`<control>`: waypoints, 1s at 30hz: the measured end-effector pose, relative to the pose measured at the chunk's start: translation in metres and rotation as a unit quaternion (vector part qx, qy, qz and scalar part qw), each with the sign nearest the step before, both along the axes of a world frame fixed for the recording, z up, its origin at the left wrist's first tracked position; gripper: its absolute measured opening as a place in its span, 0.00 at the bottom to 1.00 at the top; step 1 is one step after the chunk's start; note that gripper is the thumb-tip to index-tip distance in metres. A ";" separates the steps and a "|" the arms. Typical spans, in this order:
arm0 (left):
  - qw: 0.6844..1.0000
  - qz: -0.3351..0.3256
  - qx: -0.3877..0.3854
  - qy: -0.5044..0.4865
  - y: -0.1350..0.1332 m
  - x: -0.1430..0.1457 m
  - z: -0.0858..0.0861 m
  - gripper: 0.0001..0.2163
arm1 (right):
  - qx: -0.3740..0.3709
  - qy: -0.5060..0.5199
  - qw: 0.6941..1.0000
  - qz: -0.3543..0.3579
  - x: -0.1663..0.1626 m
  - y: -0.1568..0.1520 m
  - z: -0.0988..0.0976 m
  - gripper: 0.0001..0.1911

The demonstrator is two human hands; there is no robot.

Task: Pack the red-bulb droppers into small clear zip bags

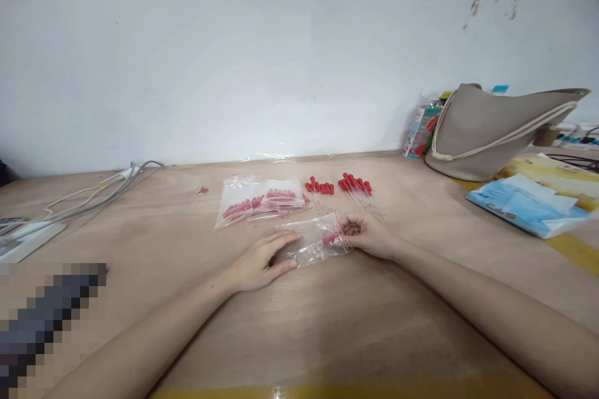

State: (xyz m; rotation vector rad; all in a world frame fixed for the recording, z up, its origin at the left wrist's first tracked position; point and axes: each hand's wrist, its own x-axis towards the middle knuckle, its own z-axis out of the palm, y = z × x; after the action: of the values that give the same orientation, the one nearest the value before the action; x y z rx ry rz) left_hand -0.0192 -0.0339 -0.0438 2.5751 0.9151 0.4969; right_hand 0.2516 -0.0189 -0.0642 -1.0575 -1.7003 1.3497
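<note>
A clear zip-lock bag (311,248) lies in front of me with a red rubber-bulbed dropper (331,238) partly inside it. My right hand (369,235) has its fingers curled and closed at the bag's right end, which carries a red line. On the left, the fingers and thumb of my left hand (262,260) are spread apart around the bag's other end, the fingertips touching the plastic. Behind the bag, filled bags (281,196) with red-topped droppers overlap in a pile. Two groups of loose droppers with clear stems, a nearer-left group (319,187) and a right group (356,186), lie beside the pile.
At the right stand a grey-beige bag (486,131) and a colourful package (421,128), with a blue tissue pack (524,202) in front. Grey and white cables (116,184) run along the left. A white wall (210,62) backs the wooden table (262,336).
</note>
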 end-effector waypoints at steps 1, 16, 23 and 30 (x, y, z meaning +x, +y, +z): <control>1.000 -0.005 -0.001 -0.001 0.001 -0.001 0.000 0.22 | 0.010 -0.014 1.000 0.017 0.001 -0.001 0.001 0.15; 0.999 -0.040 -0.016 0.023 0.007 -0.006 -0.006 0.17 | 0.167 -0.303 0.908 -0.237 -0.003 0.050 0.029 0.04; 0.999 -0.044 -0.013 0.014 0.007 -0.007 -0.007 0.17 | 0.053 -0.392 0.885 -0.245 -0.043 0.081 0.045 0.10; 0.999 -0.046 -0.013 0.014 0.007 -0.007 -0.006 0.17 | 0.036 -0.401 0.877 -0.263 -0.030 0.079 0.053 0.15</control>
State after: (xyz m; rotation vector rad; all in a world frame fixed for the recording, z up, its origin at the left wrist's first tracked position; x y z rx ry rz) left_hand -0.0259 -0.0270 -0.0495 2.5922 0.8032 0.4227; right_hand 0.2220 0.0604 -0.0115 -2.0377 -1.7630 0.4935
